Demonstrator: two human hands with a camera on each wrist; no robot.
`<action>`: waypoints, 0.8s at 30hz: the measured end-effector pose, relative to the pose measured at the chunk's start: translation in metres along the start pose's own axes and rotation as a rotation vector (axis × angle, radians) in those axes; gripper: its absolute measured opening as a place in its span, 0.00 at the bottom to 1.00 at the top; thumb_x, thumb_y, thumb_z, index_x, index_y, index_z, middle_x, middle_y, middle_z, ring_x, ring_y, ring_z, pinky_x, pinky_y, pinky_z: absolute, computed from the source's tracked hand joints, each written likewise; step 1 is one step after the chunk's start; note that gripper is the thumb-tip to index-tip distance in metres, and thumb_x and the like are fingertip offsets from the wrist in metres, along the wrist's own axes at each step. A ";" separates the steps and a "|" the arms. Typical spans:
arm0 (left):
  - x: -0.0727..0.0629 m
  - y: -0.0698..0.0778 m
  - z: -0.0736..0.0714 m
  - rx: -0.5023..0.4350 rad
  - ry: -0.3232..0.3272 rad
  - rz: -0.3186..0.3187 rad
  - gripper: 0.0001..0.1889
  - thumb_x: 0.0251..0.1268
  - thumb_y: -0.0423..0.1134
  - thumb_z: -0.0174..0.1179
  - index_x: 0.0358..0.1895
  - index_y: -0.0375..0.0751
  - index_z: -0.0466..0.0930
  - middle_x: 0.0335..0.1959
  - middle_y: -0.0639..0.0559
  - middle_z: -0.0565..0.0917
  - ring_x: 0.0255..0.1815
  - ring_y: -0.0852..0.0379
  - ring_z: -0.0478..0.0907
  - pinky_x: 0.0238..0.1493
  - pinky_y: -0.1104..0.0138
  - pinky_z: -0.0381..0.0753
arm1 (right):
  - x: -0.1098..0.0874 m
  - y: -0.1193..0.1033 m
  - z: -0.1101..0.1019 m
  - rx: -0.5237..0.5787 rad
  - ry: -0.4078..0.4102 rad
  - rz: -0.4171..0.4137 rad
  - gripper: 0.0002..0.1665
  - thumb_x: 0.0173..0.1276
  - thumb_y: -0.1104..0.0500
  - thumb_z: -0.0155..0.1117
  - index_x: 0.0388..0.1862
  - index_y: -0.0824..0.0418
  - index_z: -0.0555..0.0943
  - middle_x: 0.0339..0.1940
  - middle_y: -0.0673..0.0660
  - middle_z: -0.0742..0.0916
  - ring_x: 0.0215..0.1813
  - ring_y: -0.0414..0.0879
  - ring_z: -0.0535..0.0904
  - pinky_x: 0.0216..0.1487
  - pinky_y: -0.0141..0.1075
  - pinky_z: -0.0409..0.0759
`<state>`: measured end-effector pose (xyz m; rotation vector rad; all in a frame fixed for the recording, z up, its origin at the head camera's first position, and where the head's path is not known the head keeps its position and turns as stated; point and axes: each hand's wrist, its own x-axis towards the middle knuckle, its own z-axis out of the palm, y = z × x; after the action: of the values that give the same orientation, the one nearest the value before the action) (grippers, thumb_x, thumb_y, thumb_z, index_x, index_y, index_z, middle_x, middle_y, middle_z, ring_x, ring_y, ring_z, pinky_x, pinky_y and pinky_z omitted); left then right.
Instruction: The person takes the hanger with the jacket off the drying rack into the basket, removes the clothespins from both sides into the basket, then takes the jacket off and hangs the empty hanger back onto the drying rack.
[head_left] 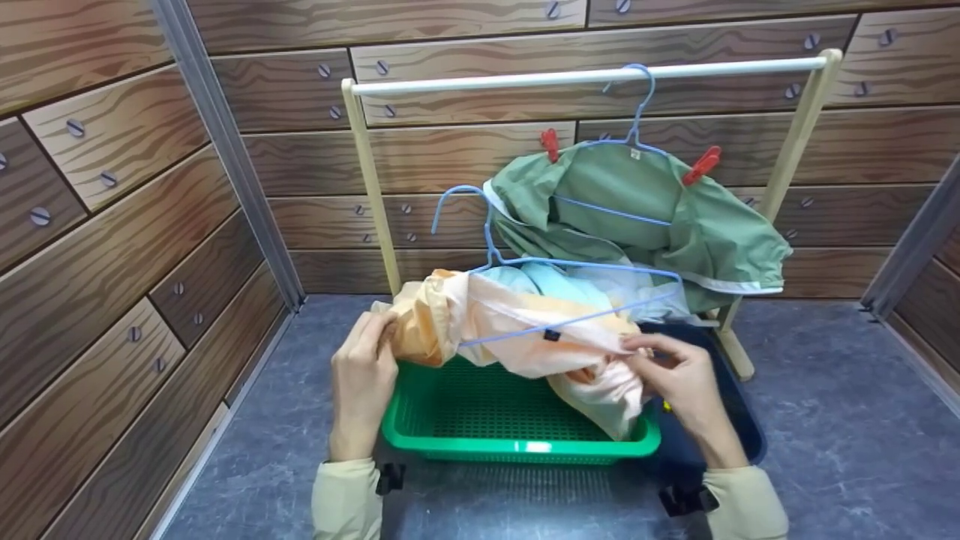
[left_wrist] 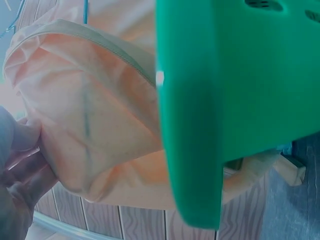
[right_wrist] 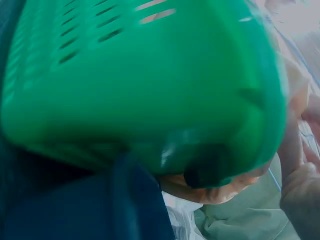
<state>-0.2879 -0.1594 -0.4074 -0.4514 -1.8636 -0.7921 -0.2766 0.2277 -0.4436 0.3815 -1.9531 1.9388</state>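
Note:
A peach-and-orange garment (head_left: 517,319) is stretched between both hands above a green basket (head_left: 525,448). At its left end, my left hand (head_left: 365,367) pinches the cloth; thumb and fingers show at the peach fabric (left_wrist: 95,115) in the left wrist view. My right hand (head_left: 684,379) pinches the garment's right part between thumb and fingers. A blue hanger (head_left: 585,262) has its left end hidden in the garment, while its right end lies outside the cloth. The hanger's hook points up and left. Part of the garment hangs into the basket.
Behind, a green garment (head_left: 622,180) hangs from a rack's white bar (head_left: 487,82) on another blue hanger, with red clothespins (head_left: 702,166) at its shoulders. Light blue cloth (head_left: 566,279) lies behind the peach garment. Right of the basket is a dark blue bin (head_left: 742,420).

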 end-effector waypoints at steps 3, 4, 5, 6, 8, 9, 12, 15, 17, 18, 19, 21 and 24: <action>0.001 -0.001 0.001 -0.009 -0.001 0.005 0.05 0.63 0.27 0.64 0.40 0.36 0.84 0.35 0.48 0.82 0.37 0.49 0.83 0.37 0.57 0.80 | -0.001 0.001 0.004 -0.139 -0.085 -0.016 0.07 0.62 0.70 0.70 0.40 0.68 0.87 0.44 0.60 0.88 0.27 0.43 0.83 0.25 0.33 0.80; 0.001 -0.002 0.001 -0.009 -0.002 0.006 0.05 0.63 0.27 0.64 0.40 0.37 0.84 0.35 0.48 0.82 0.37 0.49 0.83 0.37 0.57 0.80 | -0.001 0.002 0.006 -0.183 -0.118 -0.023 0.07 0.62 0.70 0.70 0.39 0.66 0.88 0.43 0.59 0.88 0.30 0.43 0.84 0.28 0.33 0.81; 0.001 -0.002 0.001 -0.008 -0.005 0.006 0.05 0.63 0.26 0.64 0.40 0.37 0.84 0.35 0.48 0.82 0.37 0.50 0.83 0.38 0.57 0.80 | -0.002 0.002 0.008 -0.233 -0.149 -0.029 0.07 0.61 0.69 0.71 0.38 0.63 0.88 0.42 0.58 0.89 0.33 0.43 0.85 0.30 0.32 0.81; 0.000 -0.002 0.001 -0.005 -0.006 0.007 0.05 0.62 0.26 0.64 0.40 0.37 0.84 0.35 0.49 0.82 0.38 0.50 0.83 0.38 0.58 0.81 | -0.002 0.003 0.010 -0.291 -0.177 -0.036 0.07 0.61 0.68 0.71 0.38 0.61 0.89 0.40 0.56 0.89 0.36 0.43 0.85 0.33 0.32 0.81; -0.001 -0.002 0.001 0.003 -0.006 0.011 0.06 0.62 0.25 0.64 0.40 0.37 0.84 0.36 0.48 0.83 0.39 0.50 0.83 0.38 0.58 0.81 | -0.003 0.003 0.014 -0.405 -0.235 -0.045 0.07 0.61 0.67 0.72 0.36 0.56 0.89 0.36 0.52 0.89 0.35 0.41 0.84 0.35 0.31 0.81; -0.001 -0.002 0.001 0.006 -0.008 0.013 0.06 0.61 0.25 0.64 0.40 0.36 0.84 0.36 0.48 0.83 0.39 0.49 0.83 0.39 0.58 0.81 | -0.003 0.003 0.017 -0.460 -0.264 -0.048 0.07 0.61 0.66 0.72 0.36 0.54 0.89 0.35 0.50 0.89 0.34 0.40 0.83 0.34 0.31 0.80; -0.002 -0.001 0.002 0.008 -0.009 0.018 0.08 0.59 0.23 0.65 0.40 0.36 0.84 0.38 0.47 0.83 0.41 0.49 0.83 0.40 0.57 0.81 | -0.005 0.006 0.025 -0.576 -0.350 -0.068 0.07 0.62 0.65 0.71 0.35 0.52 0.89 0.33 0.48 0.88 0.31 0.37 0.80 0.33 0.31 0.78; -0.002 0.000 0.003 -0.001 -0.009 0.021 0.09 0.58 0.22 0.65 0.40 0.36 0.84 0.38 0.47 0.84 0.43 0.48 0.83 0.41 0.56 0.81 | -0.007 0.009 0.032 -0.622 -0.440 -0.053 0.07 0.63 0.66 0.69 0.34 0.53 0.89 0.32 0.47 0.88 0.31 0.37 0.80 0.33 0.32 0.78; -0.002 0.000 0.003 -0.009 -0.013 0.023 0.08 0.59 0.22 0.65 0.40 0.36 0.84 0.38 0.47 0.84 0.42 0.48 0.83 0.40 0.56 0.81 | -0.008 0.010 0.037 -0.644 -0.486 -0.028 0.09 0.63 0.67 0.67 0.32 0.53 0.88 0.31 0.46 0.88 0.31 0.37 0.80 0.33 0.33 0.77; -0.002 0.000 0.004 -0.012 -0.015 0.026 0.08 0.59 0.23 0.65 0.39 0.36 0.84 0.37 0.47 0.84 0.41 0.48 0.83 0.40 0.56 0.81 | -0.008 0.010 0.039 -0.654 -0.501 -0.012 0.10 0.63 0.68 0.67 0.32 0.53 0.88 0.31 0.46 0.88 0.31 0.38 0.80 0.33 0.33 0.77; -0.002 0.000 0.004 -0.014 -0.020 0.028 0.07 0.60 0.24 0.65 0.39 0.36 0.84 0.37 0.47 0.84 0.41 0.48 0.83 0.40 0.56 0.81 | -0.008 0.009 0.040 -0.662 -0.514 0.004 0.10 0.63 0.68 0.66 0.31 0.53 0.87 0.31 0.45 0.88 0.32 0.38 0.81 0.34 0.34 0.77; -0.002 0.001 0.004 -0.015 -0.029 0.034 0.06 0.61 0.25 0.65 0.39 0.37 0.84 0.36 0.47 0.83 0.39 0.49 0.83 0.39 0.56 0.81 | -0.009 0.005 0.040 -0.672 -0.529 0.024 0.10 0.64 0.68 0.66 0.32 0.53 0.87 0.33 0.46 0.88 0.32 0.39 0.81 0.33 0.35 0.77; -0.002 0.001 0.004 -0.012 -0.034 0.040 0.06 0.61 0.26 0.65 0.39 0.37 0.84 0.35 0.48 0.83 0.37 0.50 0.83 0.38 0.57 0.81 | -0.009 -0.007 0.035 -0.658 -0.525 0.023 0.06 0.64 0.64 0.68 0.36 0.54 0.88 0.37 0.49 0.88 0.32 0.40 0.81 0.33 0.35 0.78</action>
<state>-0.2892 -0.1557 -0.4097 -0.5107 -1.8765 -0.7731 -0.2678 0.1924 -0.4413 0.7200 -2.7772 1.1552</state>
